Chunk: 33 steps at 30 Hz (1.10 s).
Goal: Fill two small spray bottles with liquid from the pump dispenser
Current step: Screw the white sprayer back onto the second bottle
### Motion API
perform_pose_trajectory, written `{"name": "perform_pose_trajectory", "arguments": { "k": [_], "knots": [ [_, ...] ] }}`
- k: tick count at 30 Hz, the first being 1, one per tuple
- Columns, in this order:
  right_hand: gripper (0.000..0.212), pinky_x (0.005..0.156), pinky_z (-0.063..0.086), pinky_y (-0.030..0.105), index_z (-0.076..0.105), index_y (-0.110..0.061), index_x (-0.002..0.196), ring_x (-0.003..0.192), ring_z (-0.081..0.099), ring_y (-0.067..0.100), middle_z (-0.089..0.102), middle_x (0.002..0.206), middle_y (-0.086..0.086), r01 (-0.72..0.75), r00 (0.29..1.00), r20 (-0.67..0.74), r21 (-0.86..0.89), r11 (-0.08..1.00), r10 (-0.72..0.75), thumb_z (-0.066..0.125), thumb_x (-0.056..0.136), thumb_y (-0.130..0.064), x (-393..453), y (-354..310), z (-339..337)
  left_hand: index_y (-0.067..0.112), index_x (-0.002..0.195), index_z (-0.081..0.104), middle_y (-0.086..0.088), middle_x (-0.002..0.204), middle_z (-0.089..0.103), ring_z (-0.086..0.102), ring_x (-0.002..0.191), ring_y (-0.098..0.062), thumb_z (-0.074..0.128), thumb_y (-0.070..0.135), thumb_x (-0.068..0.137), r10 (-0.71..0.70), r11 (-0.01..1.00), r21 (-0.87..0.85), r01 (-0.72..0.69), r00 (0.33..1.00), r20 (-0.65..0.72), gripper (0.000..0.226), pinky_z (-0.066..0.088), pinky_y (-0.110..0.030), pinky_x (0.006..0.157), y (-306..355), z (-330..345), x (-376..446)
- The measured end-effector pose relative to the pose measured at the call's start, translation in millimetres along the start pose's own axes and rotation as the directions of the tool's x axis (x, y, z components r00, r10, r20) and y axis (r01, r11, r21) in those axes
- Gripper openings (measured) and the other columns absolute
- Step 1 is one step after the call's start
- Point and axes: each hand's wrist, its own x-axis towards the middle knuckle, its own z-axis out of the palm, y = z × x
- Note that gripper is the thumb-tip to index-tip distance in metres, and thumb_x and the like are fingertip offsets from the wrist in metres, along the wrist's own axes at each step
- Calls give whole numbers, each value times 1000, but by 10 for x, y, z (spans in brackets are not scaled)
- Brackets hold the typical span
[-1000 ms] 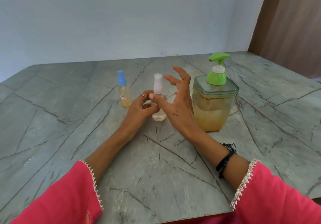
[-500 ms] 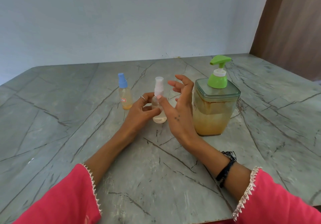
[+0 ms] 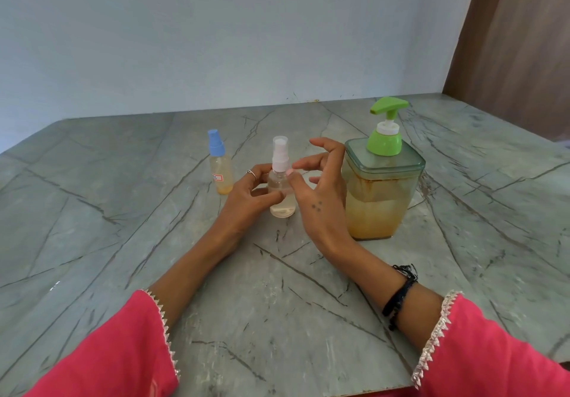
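A small clear spray bottle with a white cap [image 3: 281, 177] stands upright on the table, holding a little pale liquid. My left hand [image 3: 246, 197] grips its body from the left. My right hand [image 3: 320, 193] hovers at its right with fingers spread; the thumb tip touches the bottle's neck. A second small spray bottle with a blue cap [image 3: 219, 167] and a red-edged label stands to the left, apart from my hands. The pump dispenser [image 3: 382, 187], a square clear jar of yellowish liquid with a green pump head, stands just right of my right hand.
The grey veined stone table [image 3: 123, 227] runs back to a pale blue wall. A brown wooden panel [image 3: 518, 42] rises at the far right. The table's front edge lies near my pink sleeves.
My right hand's fingers have curled inward and closed in on the white-capped bottle's neck. My left hand stays on the bottle. The view has tilted slightly.
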Motion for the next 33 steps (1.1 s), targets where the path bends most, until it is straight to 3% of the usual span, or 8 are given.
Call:
{"name": "perform_pose_trajectory", "arguments": {
  "k": [3, 5, 10, 15, 21, 26, 29, 33],
  "knots": [
    [54, 80, 34, 4, 33, -30, 126, 109, 50, 2, 56, 120, -5, -8, 997, 70, 17, 1000, 6, 63, 84, -16, 10, -25, -11, 25, 110, 55, 3, 108, 64, 62, 95, -8, 58, 5, 85, 6, 1000, -17, -6, 1000, 14, 32, 51, -17, 83, 10, -8, -7],
    [54, 76, 36, -1, 33, -27, 131, 103, 53, -11, 58, 125, -3, -20, 992, 128, 51, 998, 14, 60, 89, -9, 33, -38, -28, 26, 110, 55, 4, 108, 64, 62, 95, -7, 57, 4, 86, 11, 1000, -25, -11, 1000, 26, 33, 50, -16, 84, 16, -12, -15],
    [44, 72, 40, 2, 42, -34, 118, 90, 63, -2, 70, 105, -2, -49, 995, 95, 83, 995, 41, 65, 87, -14, 87, -10, -28, 20, 116, 53, -3, 112, 63, 63, 97, -12, 61, 8, 85, -1, 1000, -16, 1, 1000, 9, 34, 52, -17, 82, -1, -17, -4],
    [50, 78, 40, 14, 35, -39, 101, 96, 57, 10, 60, 95, -10, -32, 999, 45, 33, 999, 30, 76, 78, -21, 119, 24, 5, 15, 119, 53, -6, 115, 63, 63, 102, -16, 64, 12, 83, -6, 1000, -1, 6, 1000, -5, 38, 52, -20, 85, -8, -23, 14],
    [48, 78, 38, 1, 33, -35, 127, 110, 55, 4, 57, 128, 2, -31, 967, 253, 125, 992, -2, 58, 92, -15, 114, 17, -10, 16, 116, 54, -6, 112, 63, 65, 94, -10, 64, 10, 83, 7, 1000, -11, -7, 1000, 8, 36, 52, -17, 81, 1, -29, 2],
    [49, 84, 48, 31, 38, -39, 104, 96, 60, 14, 61, 97, -7, -44, 992, 121, 83, 996, 34, 75, 78, -18, 165, 40, 5, 20, 109, 56, 0, 109, 64, 65, 91, -4, 68, 10, 79, 20, 1000, 4, -20, 1000, -4, 34, 50, -11, 75, 14, -21, -4],
    [58, 80, 45, 28, 35, -34, 100, 95, 52, 16, 49, 92, -9, -61, 994, 95, 66, 996, 55, 83, 69, -20, 159, 12, 1, 23, 103, 58, 9, 105, 66, 65, 90, -1, 70, 8, 77, 47, 999, 3, -47, 998, 30, 33, 50, -12, 75, 36, -6, -21],
    [58, 90, 40, 18, 34, -39, 111, 115, 48, 10, 50, 121, -8, -14, 981, 192, 88, 996, -3, 74, 70, -29, 116, -2, 8, 28, 97, 57, 19, 93, 66, 64, 82, 6, 66, 4, 80, 58, 998, -28, -57, 998, 29, 31, 48, -8, 69, 41, -3, -22]
  ]
}}
